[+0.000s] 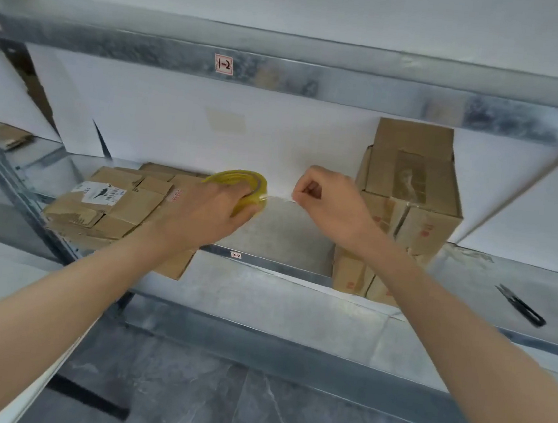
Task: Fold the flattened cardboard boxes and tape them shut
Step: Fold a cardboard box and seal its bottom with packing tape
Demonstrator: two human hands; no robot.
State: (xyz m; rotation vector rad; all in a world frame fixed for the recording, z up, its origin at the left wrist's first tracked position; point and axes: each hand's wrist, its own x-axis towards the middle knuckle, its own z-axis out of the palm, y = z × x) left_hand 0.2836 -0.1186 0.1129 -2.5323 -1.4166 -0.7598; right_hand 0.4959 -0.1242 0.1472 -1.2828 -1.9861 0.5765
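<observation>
Galvanised shelf beam (352, 86) with red-framed "1-2" label (223, 64), tape roll (239, 179) below.

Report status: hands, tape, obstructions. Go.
Left hand grips tape roll. Right hand pinches pulled-out tape end. Flattened boxes stacked on shelf, untouched. Nothing blocking the strip.

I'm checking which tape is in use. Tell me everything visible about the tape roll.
The tape roll is a yellowish, translucent ring of glossy tape, tilted with its open centre partly facing up. The left hand grips it, fingers inside the ring, above the metal shelf. A clear strip runs from it rightward to the right hand, which pinches the free end.
</observation>
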